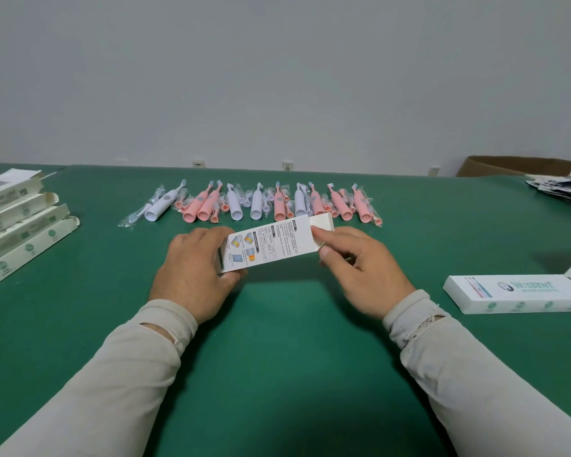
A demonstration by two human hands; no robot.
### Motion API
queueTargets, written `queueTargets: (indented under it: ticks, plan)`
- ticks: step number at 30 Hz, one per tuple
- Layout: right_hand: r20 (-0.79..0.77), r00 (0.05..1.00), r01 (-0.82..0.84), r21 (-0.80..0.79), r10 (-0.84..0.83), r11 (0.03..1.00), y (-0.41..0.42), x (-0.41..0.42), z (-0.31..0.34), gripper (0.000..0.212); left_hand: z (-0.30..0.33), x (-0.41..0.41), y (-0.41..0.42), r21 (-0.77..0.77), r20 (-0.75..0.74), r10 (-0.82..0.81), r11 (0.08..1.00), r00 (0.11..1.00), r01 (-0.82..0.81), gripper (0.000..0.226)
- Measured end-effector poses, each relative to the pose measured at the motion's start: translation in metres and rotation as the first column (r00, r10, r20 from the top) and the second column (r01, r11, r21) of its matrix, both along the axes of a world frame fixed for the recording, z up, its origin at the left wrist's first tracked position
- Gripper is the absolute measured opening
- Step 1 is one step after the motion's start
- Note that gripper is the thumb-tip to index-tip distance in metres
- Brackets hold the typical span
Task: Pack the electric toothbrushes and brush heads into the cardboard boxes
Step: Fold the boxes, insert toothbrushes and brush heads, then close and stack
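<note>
A white cardboard box [271, 244] with printed instructions on its upper face is held just above the green table, in front of me. My left hand [195, 275] grips its left end, thumb below and fingers over the top. My right hand [360, 268] pinches the open flap at its right end. Behind the box lies a row of several pink toothbrushes [340, 206] and white toothbrushes [160, 207], with brush heads [136, 217] in clear sleeves between them.
A stack of several open-ended boxes [17, 225] lies at the left edge of the green table [277, 341]. A closed printed box [515, 293] lies at the right. Dark leaflets [564, 188] and a brown carton [495, 166] sit at the far right.
</note>
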State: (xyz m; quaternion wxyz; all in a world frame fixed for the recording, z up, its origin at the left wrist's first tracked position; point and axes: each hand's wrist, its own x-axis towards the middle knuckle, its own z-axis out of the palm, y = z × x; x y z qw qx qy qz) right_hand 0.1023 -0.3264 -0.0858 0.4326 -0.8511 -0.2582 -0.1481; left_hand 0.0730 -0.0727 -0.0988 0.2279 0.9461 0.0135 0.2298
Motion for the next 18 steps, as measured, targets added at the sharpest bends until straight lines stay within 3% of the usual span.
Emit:
queueTargets:
  ticks: [8, 14, 16, 18]
  plan:
    - [0.007, 1.0, -0.001, 0.084, 0.001, 0.996, 0.0035, -0.0041, 0.0033, 0.029, 0.0019, 0.0001, -0.0028, 0.026, -0.014, -0.03, 0.999, 0.999, 0.031, 0.051]
    - [0.088, 0.996, 0.031, 0.042, -0.035, 0.999, 0.0026, -0.0029, 0.0022, 0.026, 0.0004, 0.0003, -0.0035, -0.002, -0.004, -0.026, 1.0, 1.0, 0.026, 0.051]
    - [0.115, 0.992, 0.043, 0.082, -0.052, 0.996, 0.0021, -0.0029, 0.0025, 0.024, 0.0005, 0.0008, -0.0037, -0.006, -0.003, -0.024, 1.0, 1.0, 0.024, 0.051]
    - [0.048, 0.996, 0.066, 0.174, -0.076, 0.983, 0.0033, -0.0036, 0.0033, 0.019, 0.0006, 0.0007, -0.0041, -0.014, -0.003, -0.016, 1.0, 1.0, 0.016, 0.051]
